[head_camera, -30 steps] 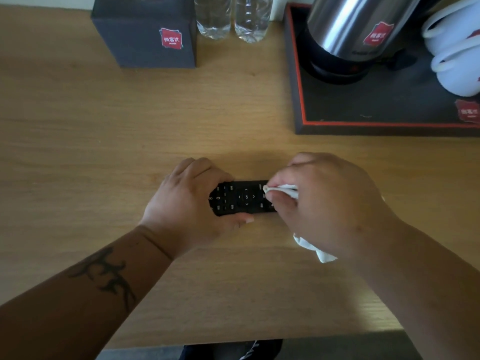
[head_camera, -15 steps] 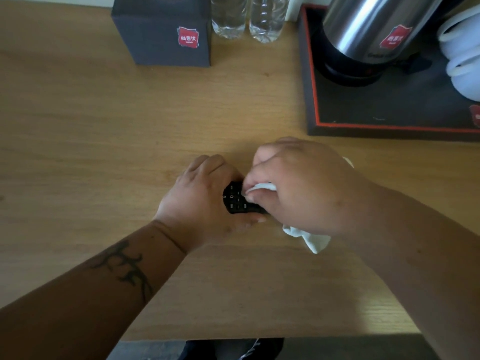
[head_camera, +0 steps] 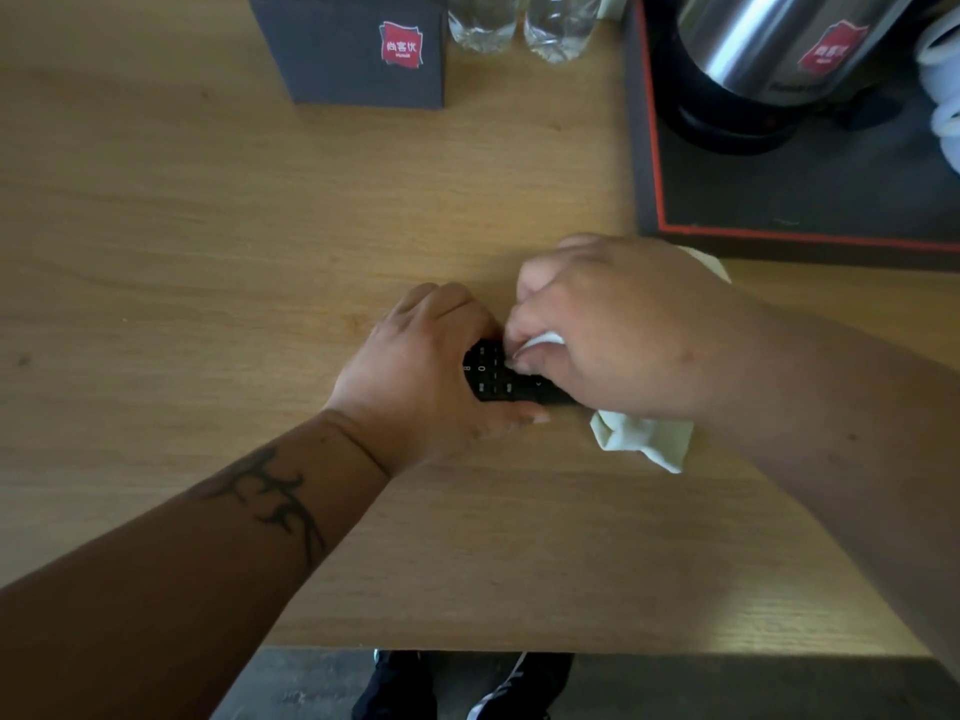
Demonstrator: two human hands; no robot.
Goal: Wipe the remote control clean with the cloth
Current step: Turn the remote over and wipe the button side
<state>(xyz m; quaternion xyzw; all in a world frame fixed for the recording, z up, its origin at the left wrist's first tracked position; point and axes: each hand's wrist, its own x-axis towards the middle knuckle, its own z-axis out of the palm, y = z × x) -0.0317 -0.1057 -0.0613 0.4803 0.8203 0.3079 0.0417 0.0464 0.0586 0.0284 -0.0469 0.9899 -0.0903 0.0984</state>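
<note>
A black remote control (head_camera: 493,379) lies flat on the wooden table (head_camera: 208,241), buttons up. My left hand (head_camera: 415,371) grips its left end, thumb along the near edge. My right hand (head_camera: 613,324) covers the remote's right part and is closed on a white cloth (head_camera: 644,439). A fold of the cloth shows under my fingertips against the buttons, and the loose end hangs out below my wrist onto the table. Most of the remote is hidden under my hands.
A dark grey box (head_camera: 358,49) with a red label stands at the back, with two clear bottles (head_camera: 519,23) beside it. A black tray (head_camera: 779,200) with a red border holds a steel kettle (head_camera: 753,65) and white cups (head_camera: 943,85). The table's near edge (head_camera: 571,648) is close.
My right hand with the cloth has slid left along the remote, covering more of its buttons. My left hand keeps its hold on the left end.
</note>
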